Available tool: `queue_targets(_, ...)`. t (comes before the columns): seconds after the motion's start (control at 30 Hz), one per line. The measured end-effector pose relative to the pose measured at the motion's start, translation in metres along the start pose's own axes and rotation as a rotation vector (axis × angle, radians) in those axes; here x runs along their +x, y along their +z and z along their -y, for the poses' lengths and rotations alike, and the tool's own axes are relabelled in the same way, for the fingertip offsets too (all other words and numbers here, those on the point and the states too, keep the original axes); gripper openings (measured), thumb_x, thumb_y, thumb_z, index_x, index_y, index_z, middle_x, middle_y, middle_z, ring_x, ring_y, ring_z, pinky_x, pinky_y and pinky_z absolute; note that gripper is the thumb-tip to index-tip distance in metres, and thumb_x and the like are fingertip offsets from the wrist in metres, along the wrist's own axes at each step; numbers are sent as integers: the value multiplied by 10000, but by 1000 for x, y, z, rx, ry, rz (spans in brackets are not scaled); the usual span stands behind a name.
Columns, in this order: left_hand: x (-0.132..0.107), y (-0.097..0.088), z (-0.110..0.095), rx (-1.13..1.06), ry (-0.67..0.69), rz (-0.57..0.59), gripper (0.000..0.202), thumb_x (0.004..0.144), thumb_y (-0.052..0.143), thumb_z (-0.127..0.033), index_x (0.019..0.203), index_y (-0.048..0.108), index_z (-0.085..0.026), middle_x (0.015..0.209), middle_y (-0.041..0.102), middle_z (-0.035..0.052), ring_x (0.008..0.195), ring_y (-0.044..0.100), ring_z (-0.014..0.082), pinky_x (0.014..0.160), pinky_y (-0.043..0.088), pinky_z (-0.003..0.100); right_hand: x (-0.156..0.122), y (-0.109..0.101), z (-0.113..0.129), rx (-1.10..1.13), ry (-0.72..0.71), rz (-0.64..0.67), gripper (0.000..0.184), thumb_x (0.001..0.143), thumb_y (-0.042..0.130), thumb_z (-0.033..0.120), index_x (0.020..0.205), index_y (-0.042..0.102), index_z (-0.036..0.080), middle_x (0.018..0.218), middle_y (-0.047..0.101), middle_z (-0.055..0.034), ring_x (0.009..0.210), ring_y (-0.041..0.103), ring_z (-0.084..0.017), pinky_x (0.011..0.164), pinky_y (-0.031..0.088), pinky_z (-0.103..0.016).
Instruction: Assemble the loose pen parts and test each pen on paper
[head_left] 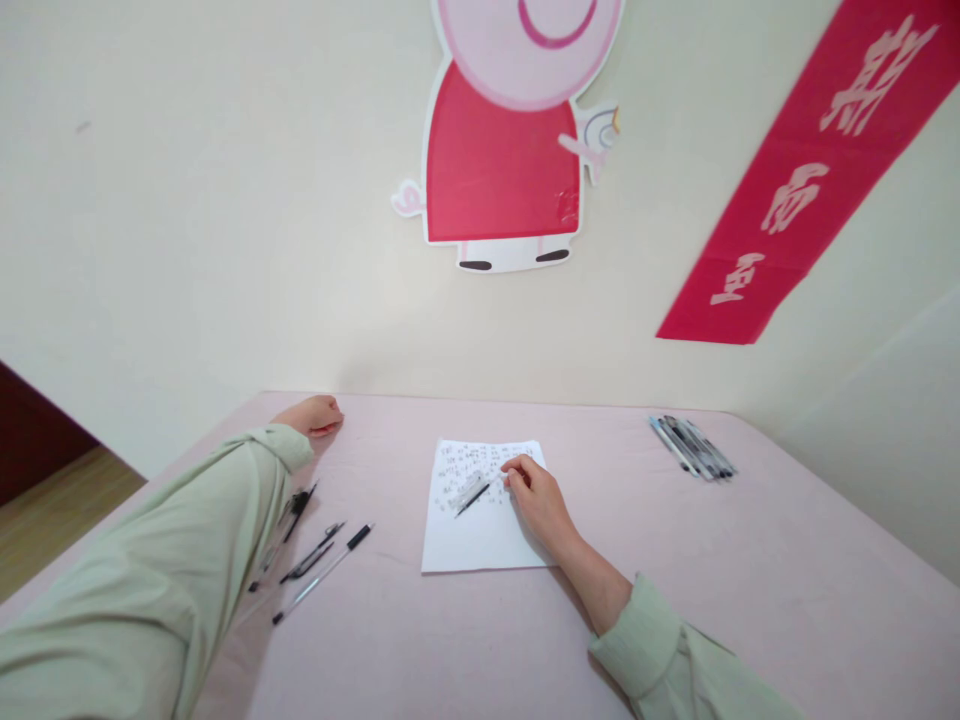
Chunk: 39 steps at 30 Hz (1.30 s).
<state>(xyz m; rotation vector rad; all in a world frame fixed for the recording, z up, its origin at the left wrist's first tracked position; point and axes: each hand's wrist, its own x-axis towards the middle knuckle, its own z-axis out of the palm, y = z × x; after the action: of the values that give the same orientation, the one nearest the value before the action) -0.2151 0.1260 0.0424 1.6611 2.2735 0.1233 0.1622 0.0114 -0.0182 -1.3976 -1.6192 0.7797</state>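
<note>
A white sheet of paper (480, 545) lies on the table, its upper half covered with rows of handwriting. Over its right side is my right hand (536, 505), thumb and fingertips pinched at the upper end of a thin pen refill (473, 501) with a dark lower part. A clear, blurry strip (466, 494) beside the refill is hard to make out. My left hand (319, 414) rests closed near the table's far left edge; whatever its curled fingers hold, if anything, is hidden. Below it lie a capped clear pen (322, 577) and several black pens (300, 515), partly behind my sleeve.
A row of several pens (691, 448) lies at the back right of the pink-covered table (420, 650). The wall behind carries a cartoon pig cutout (502, 160) and a red banner (795, 190). Wooden floor (67, 500) shows at the left.
</note>
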Motion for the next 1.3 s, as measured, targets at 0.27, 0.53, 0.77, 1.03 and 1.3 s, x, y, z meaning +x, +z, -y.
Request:
queue_targets(0.27, -1, -4, 7, 28, 4, 100, 88, 726, 513, -195, 644, 529, -167, 490, 510, 6, 484, 538, 144, 508, 416, 244, 0, 0, 0, -11, -2, 7, 201, 824, 432, 290, 833, 626, 241, 719, 661, -1, 696, 607, -201, 677, 436, -298)
queue_targets(0.53, -12, 26, -27, 25, 188, 179, 89, 674, 543, -215, 754, 571, -188, 569, 592, -10, 539, 576, 149, 545, 434, 242, -1, 1, 1, -31, -4, 22, 198, 824, 433, 308, 823, 621, 246, 698, 648, 6, 676, 596, -202, 674, 432, -303)
queue_targets(0.77, -23, 30, -36, 27, 192, 163, 348, 727, 579, -288, 1048, 532, -161, 617, 631, -2, 533, 582, 144, 524, 438, 231, 0, 0, -1, -20, -6, 30, 199, 819, 433, 303, 826, 625, 248, 696, 647, 7, 666, 591, -199, 655, 421, -295)
queue_targets(1.03, -27, 24, -49, 126, 187, 156, 124, 720, 550, -232, 699, 637, -145, 634, 676, 56, 603, 621, 162, 597, 455, 236, -1, -1, 3, -45, -2, 40, 199, 824, 432, 290, 828, 627, 244, 694, 654, 7, 676, 601, -198, 678, 425, -298)
queue_targets(1.3, -36, 21, -65, 226, 218, 160, 120, 644, 544, -141, 659, 656, -101, 661, 686, 128, 650, 634, 215, 610, 438, 278, 1, -2, 2, -82, 7, 65, 198, 825, 431, 270, 843, 625, 237, 716, 656, 6, 710, 602, -189, 693, 419, -286)
